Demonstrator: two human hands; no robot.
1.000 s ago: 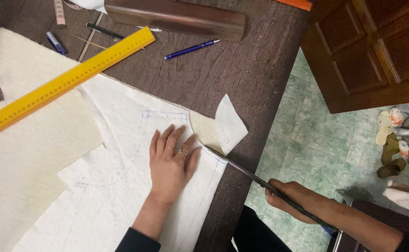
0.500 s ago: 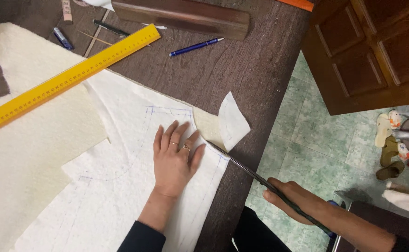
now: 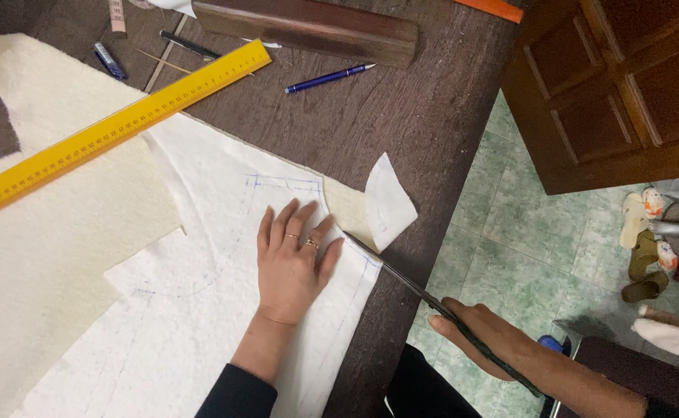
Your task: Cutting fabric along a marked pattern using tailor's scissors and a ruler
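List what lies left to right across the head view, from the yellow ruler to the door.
yellow ruler → left hand flat on the white fabric → scissors → right hand → wooden door

L hand (image 3: 293,267) flat on white fabric (image 3: 200,310); R hand (image 3: 483,337) grips long scissors (image 3: 417,286).

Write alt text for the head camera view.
A left hand presses flat on white fabric marked with blue lines, while the right hand works long scissors into its edge. A yellow ruler and blue pen lie on the dark wooden table.
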